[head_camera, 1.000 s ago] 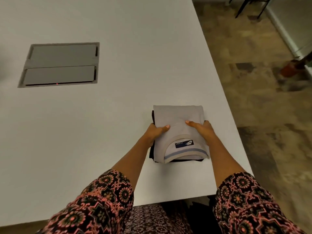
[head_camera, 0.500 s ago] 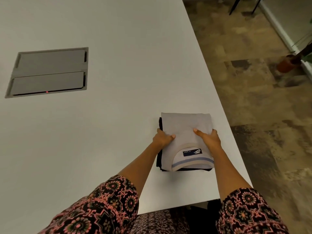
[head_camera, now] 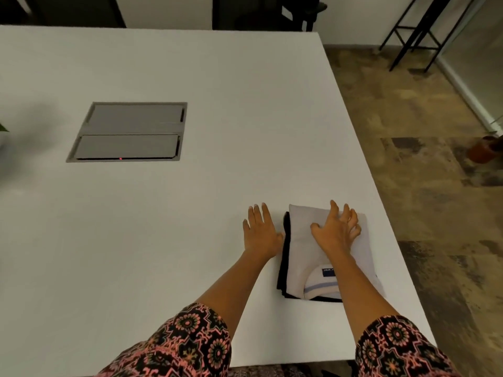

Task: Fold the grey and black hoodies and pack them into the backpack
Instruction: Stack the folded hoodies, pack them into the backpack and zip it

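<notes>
Both hoodies look folded already & stacked near the table's (head_camera: 190, 213) right edge, at about 4 o'clock from its middle. The grey hoodie (head_camera: 307, 248) sits on top, collar w/ a dark label toward the person; the black hoodie (head_camera: 285, 257) is underneath, only its left and near edges peeking out.

Right hand (head_camera: 336, 235) rests on the grey top, fingers spread and a bit curled, pressing or about to gather, not clamped on anything. Left hand (head_camera: 261, 232) lies flat & open on the bare tabletop just beside the stack at its 9 o'clock, the thumb side about touching the black edge.

Step in hand, I'd say: folding done, stack being squared or readied for pickup. Packing not begun. No backpack anywhere in view, so can't tell where it stands.

Next move prob. calls for sliding the left hand under the black layer, right hand holding down on top, lifting both as one so the folds don't slip apart. Stack sits near the right edge of the table, so a careless nudge toward 3 o'clock could tip it off.

A grey recessed panel (head_camera: 128, 131) lies well apart at 10 o'clock.
</notes>
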`<state>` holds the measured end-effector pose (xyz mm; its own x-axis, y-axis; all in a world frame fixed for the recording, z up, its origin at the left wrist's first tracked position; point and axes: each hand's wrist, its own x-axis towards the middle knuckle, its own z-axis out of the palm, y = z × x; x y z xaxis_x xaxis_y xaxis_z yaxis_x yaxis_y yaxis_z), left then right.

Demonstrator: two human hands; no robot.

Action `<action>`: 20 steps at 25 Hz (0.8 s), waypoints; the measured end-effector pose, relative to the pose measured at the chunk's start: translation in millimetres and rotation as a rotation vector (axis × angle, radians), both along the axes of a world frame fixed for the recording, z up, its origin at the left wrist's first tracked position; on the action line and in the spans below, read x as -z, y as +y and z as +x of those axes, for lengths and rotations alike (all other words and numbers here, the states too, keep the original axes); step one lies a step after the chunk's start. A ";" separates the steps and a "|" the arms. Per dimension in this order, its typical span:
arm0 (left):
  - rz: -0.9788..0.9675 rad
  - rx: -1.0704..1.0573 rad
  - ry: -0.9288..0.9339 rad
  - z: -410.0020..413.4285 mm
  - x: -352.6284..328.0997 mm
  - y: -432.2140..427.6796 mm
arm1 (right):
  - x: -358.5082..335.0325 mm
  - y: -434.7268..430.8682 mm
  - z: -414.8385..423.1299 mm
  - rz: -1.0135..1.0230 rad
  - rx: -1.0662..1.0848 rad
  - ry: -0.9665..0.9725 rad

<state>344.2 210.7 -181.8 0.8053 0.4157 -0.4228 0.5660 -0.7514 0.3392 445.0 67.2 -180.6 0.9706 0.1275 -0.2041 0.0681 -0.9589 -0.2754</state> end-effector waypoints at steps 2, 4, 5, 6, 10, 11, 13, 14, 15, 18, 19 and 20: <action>0.039 -0.019 -0.008 -15.2 -6.1 20.5 | -3.3 29.0 -11.5 -0.010 -0.064 0.011; 0.064 -0.052 -0.010 -36.2 -11.7 43.9 | -6.8 58.9 -29.6 -0.029 -0.121 0.031; 0.079 -0.075 -0.012 -50.9 -14.0 58.9 | -9.8 77.0 -42.4 -0.037 -0.157 0.044; 0.090 -0.098 -0.010 -64.7 -15.7 73.7 | -11.5 94.1 -54.7 -0.045 -0.193 0.055; 0.129 -0.226 0.019 -132.7 -25.1 145.0 | -15.8 172.4 -113.7 -0.031 -0.361 0.070; 0.134 -0.256 0.027 -152.4 -27.7 164.4 | -16.9 195.1 -129.6 -0.022 -0.398 0.073; 0.142 -0.317 0.039 -195.0 -29.8 202.6 | -19.9 242.3 -164.4 -0.007 -0.473 0.077; 0.149 -0.345 0.054 -217.7 -30.9 220.8 | -20.9 265.1 -183.0 -0.001 -0.508 0.090; 0.157 -0.373 0.073 -243.5 -32.1 241.9 | -22.7 290.8 -205.4 0.010 -0.538 0.112; 0.167 -0.468 0.119 -314.7 -33.3 301.6 | -25.5 358.5 -270.8 0.040 -0.631 0.155; 0.171 -0.508 0.123 -336.3 -33.0 320.3 | -25.9 379.7 -290.3 0.040 -0.668 0.168; 0.178 -0.545 0.125 -360.1 -33.0 341.1 | -25.4 404.3 -311.3 0.042 -0.704 0.185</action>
<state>-15.9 551.8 -148.8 0.4038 0.8289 -0.3871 0.9143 -0.3799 0.1403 133.7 471.5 -155.2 0.6058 0.7201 -0.3384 0.6132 -0.6935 -0.3782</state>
